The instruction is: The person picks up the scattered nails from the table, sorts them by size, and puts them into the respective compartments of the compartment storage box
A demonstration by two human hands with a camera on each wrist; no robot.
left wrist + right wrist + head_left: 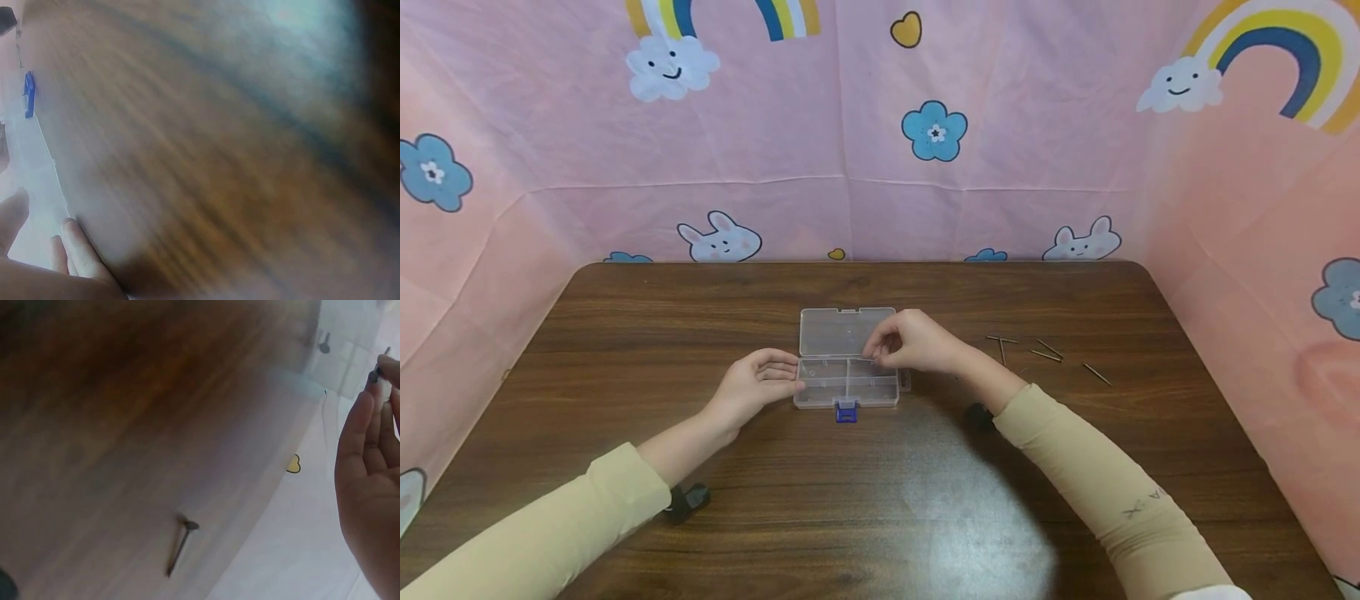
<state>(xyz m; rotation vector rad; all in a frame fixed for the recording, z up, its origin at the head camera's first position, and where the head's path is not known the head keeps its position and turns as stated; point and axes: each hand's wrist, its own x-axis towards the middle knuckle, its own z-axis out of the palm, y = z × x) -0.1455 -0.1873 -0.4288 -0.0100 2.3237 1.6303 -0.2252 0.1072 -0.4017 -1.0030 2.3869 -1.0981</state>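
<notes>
A clear plastic divided box (820, 403) lies on the table with its lid (831, 332) swung back and a blue latch (846, 412) at the front. My left hand (752, 385) holds the box's left end between thumb and fingers. Above the back right compartment, my right hand (913, 342) pinches a nail (374, 376), whose head shows between the fingertips in the right wrist view. A dark nail shape (324, 345) appears at the clear box there; whether it lies inside or is a reflection, I cannot tell.
Several loose nails (1097, 374) lie on the wooden table (880, 500), to the right of the box. One nail (181, 550) is seen closer in the right wrist view. A patterned pink cloth (850, 217) stands around the table's back and sides.
</notes>
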